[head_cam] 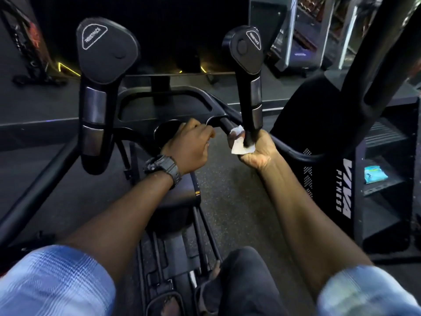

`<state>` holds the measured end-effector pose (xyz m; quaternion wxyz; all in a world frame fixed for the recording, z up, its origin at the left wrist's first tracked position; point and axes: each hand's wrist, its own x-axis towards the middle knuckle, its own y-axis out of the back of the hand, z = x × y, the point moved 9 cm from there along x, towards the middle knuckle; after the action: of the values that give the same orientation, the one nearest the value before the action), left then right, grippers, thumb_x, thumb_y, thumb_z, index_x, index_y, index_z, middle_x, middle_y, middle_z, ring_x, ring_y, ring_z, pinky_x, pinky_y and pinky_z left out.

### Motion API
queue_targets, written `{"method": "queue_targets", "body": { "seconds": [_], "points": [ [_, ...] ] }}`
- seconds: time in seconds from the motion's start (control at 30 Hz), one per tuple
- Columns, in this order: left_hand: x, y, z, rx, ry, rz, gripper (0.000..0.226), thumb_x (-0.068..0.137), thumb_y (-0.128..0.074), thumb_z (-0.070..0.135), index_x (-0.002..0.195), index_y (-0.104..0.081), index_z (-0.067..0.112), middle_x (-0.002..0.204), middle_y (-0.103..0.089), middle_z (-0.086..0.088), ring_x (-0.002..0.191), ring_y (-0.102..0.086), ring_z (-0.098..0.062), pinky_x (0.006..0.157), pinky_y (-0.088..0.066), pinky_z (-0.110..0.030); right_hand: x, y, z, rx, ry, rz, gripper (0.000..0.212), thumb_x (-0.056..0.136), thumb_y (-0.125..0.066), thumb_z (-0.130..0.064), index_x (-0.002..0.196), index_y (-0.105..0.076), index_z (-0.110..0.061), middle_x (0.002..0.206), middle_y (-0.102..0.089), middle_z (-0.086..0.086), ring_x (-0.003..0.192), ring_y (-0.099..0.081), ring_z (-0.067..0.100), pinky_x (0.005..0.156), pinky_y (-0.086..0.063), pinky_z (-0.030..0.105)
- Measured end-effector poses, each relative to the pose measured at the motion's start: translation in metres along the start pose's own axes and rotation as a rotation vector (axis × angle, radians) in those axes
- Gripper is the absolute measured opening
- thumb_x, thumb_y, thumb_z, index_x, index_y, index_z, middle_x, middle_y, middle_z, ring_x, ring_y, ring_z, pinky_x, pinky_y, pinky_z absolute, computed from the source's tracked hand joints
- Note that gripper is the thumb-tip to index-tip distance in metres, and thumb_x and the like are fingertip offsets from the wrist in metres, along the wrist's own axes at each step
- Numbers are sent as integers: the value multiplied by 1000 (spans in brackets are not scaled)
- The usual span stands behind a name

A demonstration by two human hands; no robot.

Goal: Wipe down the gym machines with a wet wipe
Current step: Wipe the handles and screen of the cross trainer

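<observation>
left hand [190, 148]: fist closed on machine's black bar [218, 122]
right hand [256, 151]: clamps white wipe [241, 144] around handle post [251, 106]

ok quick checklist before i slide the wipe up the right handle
1. Wet wipe wrapped around right handle base: ok.
2. Right hand closed on wipe and handle: ok.
3. Left hand bracing on the curved bar: ok.
4. Handle above the wipe free of obstructions: ok.
5. Wipe still wet: cannot tell.
6. Spare wipes pack on the steps: ok.
</observation>
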<state>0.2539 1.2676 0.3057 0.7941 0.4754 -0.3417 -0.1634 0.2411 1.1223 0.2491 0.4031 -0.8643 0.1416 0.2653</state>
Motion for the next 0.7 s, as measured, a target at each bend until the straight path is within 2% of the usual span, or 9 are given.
{"method": "queue_targets", "body": {
  "seconds": [0.07, 0.17, 0.23, 0.3, 0.37, 0.43, 0.53, 0.63, 0.7],
  "points": [
    [-1, 1, 0, 10, -4, -9, 21, 87, -60, 12, 109, -61, 11, 105, -66, -5, 106, -52, -30, 90, -42, -42, 1, 2, 0, -9, -9, 126, 22, 77, -48, -10, 60, -56, 1, 56, -55, 11, 60, -56, 19, 47, -55, 29],
    [1, -4, 2, 73, -21, -42, 28, 86, -62, 14, 114, -61, 9, 121, -61, -10, 114, -52, -32, 97, -42, -43, 0, -1, 0, 12, 7, 169, 42, 91, -40, -14, 59, -59, 7, 70, -58, 18, 72, -56, 26, 44, -57, 37],
    [2, -11, 0, 136, -8, -82, 43, 88, -61, 17, 129, -56, 5, 144, -48, -16, 134, -42, -34, 114, -32, -44, -6, -7, -1, 63, 59, 116, 52, 98, -31, -16, 63, -63, 6, 70, -64, 20, 74, -59, 30, 61, -59, 43],
    [4, -20, -3, 185, 22, -139, 57, 93, -55, 21, 145, -40, 1, 158, -29, -19, 148, -23, -34, 123, -15, -43, -18, -15, -7, 41, 155, 72, 44, 99, -26, -17, 71, -58, -6, 66, -66, 11, 69, -63, 25, 82, -49, 41],
    [5, -28, -7, 200, 50, -181, 64, 96, -51, 25, 150, -29, 0, 161, -21, -20, 150, -16, -33, 125, -9, -41, -29, -23, -3, -8, 163, 59, 31, 101, -29, -28, 89, -54, -15, 111, -67, 6, 107, -62, 27, 105, -33, 58],
    [6, -30, -9, 208, 61, -184, 65, 96, -51, 26, 151, -28, -1, 161, -21, -20, 150, -17, -33, 125, -9, -41, -39, -23, -13, -94, 327, 118, 30, 103, -35, -40, 114, -58, -24, 146, -48, 2, 133, -45, 29, 108, -29, 69],
    [6, -31, -10, 214, 63, -186, 65, 96, -50, 26, 151, -29, -1, 160, -23, -21, 150, -19, -33, 124, -11, -41, -60, -32, -40, -384, 608, 293, 54, 103, -36, -51, 140, -52, -16, 125, -56, -6, 117, -51, 15, 102, -39, 35],
    [5, -32, -10, 213, 61, -202, 65, 97, -48, 28, 151, -27, 0, 161, -21, -19, 150, -17, -32, 125, -9, -40, -66, -73, -67, -698, 683, 175, 75, 92, -27, -74, 127, -64, -18, 109, -68, -6, 101, -61, 14, 95, -47, 39],
    [6, -31, -10, 208, 55, -190, 64, 97, -48, 28, 151, -27, 1, 161, -22, -19, 150, -17, -31, 125, -9, -40, -71, -109, -81, -750, 629, -54, 81, 96, -22, -72, 116, -69, -9, 87, -71, 7, 75, -65, 19, 70, -53, 36]
  ]
}}
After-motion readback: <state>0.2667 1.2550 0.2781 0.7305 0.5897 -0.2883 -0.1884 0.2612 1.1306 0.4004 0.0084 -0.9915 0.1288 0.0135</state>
